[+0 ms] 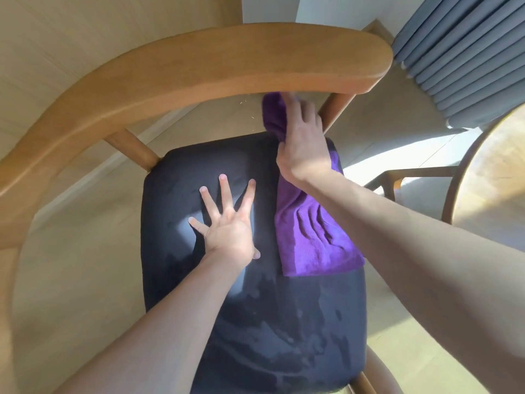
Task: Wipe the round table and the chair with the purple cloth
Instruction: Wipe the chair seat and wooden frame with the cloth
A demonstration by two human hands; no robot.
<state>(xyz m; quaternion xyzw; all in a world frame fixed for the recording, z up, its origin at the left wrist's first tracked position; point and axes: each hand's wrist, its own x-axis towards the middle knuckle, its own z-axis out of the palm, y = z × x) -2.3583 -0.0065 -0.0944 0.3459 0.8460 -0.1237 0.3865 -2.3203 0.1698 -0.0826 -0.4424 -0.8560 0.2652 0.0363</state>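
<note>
From my head camera, looking down on the chair (176, 81): my left hand (227, 226) lies flat on its dark seat cushion (255, 322), fingers straight and spread wide, palm down, forearm reaching in from below. My right hand (304, 146) is stretched to the back right corner of the seat, just under the curved wooden backrest, fingers curled round a bunch of the purple cloth (309, 237). The cloth's upper end sticks out past my fingers beneath the rail; the rest trails down under my wrist and lies over the right side of the cushion. The round table (494, 189) stands to the chair's right
</note>
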